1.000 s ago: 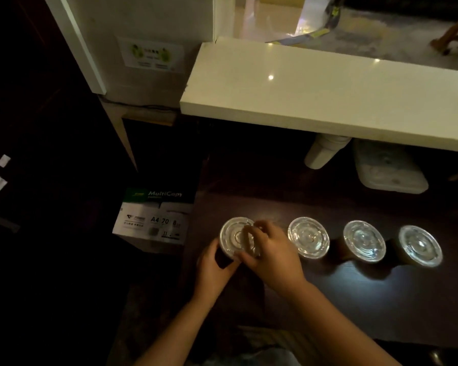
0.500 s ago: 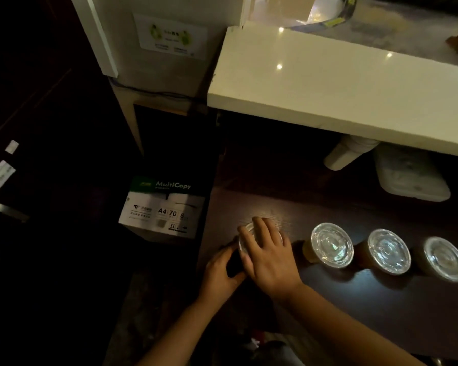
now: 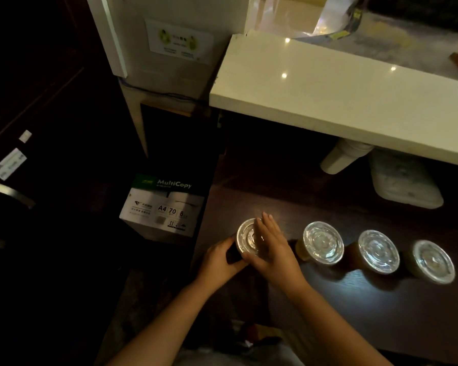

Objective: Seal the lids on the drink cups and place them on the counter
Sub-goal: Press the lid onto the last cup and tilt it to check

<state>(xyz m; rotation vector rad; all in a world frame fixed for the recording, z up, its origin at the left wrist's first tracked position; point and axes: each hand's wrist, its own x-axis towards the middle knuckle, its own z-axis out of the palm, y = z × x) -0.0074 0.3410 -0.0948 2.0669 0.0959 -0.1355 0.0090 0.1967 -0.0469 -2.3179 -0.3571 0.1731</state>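
Left hand [image 3: 217, 257] wrapped around leftmost clear plastic drink cup [image 3: 245, 240] on dark wooden desk [image 3: 381, 307]. Right hand [image 3: 271, 249] flat, fingers straight, pressing its clear round lid. Three lidded cups [image 3: 378, 251] alongside rightward. White counter [image 3: 341, 96] beyond.

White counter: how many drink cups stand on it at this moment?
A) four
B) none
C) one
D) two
B: the white counter is bare, while all four cups sit on the dark table below, the leftmost cup between the left hand and right hand.
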